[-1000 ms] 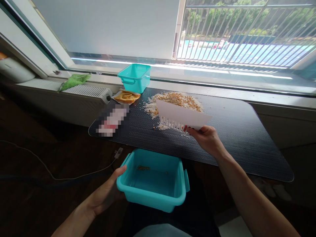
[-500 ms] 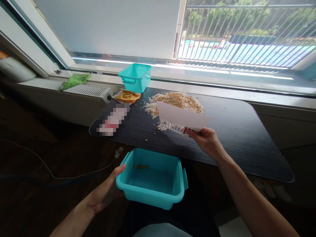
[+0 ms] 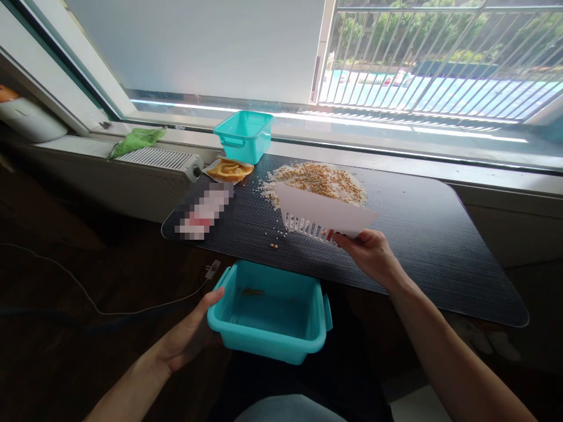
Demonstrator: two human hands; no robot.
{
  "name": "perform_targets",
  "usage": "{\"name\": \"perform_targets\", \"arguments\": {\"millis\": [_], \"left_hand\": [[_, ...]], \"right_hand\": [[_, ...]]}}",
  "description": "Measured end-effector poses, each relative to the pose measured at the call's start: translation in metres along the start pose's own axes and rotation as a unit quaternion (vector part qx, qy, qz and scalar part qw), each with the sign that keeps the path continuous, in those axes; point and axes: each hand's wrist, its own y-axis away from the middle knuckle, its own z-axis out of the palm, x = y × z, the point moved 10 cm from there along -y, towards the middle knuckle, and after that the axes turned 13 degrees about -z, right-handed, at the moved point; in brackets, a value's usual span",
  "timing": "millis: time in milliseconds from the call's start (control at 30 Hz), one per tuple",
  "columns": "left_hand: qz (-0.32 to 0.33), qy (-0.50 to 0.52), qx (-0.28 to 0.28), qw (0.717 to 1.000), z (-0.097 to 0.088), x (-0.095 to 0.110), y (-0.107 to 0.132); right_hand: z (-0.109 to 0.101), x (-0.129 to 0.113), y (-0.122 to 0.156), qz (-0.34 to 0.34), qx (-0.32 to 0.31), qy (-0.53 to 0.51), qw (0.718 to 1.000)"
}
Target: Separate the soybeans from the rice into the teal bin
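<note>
My left hand point(image 3: 193, 328) grips the left side of a turquoise plastic bin point(image 3: 268, 343), its thumb over the rim. A small patch of yellowish grains point(image 3: 253, 291) lies inside that bin, just below the table's front edge. My right hand point(image 3: 369, 252) is closed on the lower edge of a white card with slots point(image 3: 325, 211), held tilted over the dark table point(image 3: 422, 246). Behind the card spreads a pile of yellow kernels and white grains point(image 3: 316, 179), partly hidden by it. A couple of loose kernels point(image 3: 274, 245) lie near the table's front edge.
A second turquoise bin point(image 3: 245, 138) stands at the back left of the table, beside a yellow-orange packet point(image 3: 229, 170). A blurred-out item point(image 3: 204, 214) lies at the left end. Further left are a radiator point(image 3: 153, 157) with a green cloth point(image 3: 139, 140) and a white cable point(image 3: 88, 299).
The slotted card has shifted slightly left and down over the table. Another kernel now lies by the one near the front edge. The left hand still holds the bin.
</note>
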Motion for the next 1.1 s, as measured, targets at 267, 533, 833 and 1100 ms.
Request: {"name": "perform_targets", "arguments": {"millis": [267, 533, 833, 1100], "left_hand": [[-0.004, -0.003, -0.001, 1.0, 0.002, 0.001, 0.001], [0.003, -0.003, 0.0, 1.0, -0.001, 0.0, 0.005], [-0.003, -0.003, -0.002, 1.0, 0.002, -0.002, 0.001], [0.002, 0.008, -0.002, 1.0, 0.002, -0.003, 0.003]], "right_hand": [[0.028, 0.002, 0.013, 0.005, -0.06, -0.051, 0.997], [0.074, -0.011, 0.05, -0.023, -0.229, -0.062, 0.971], [0.052, -0.005, 0.019, -0.025, -0.05, -0.05, 0.997], [0.044, 0.02, 0.006, -0.007, 0.006, 0.025, 1.0]]}}
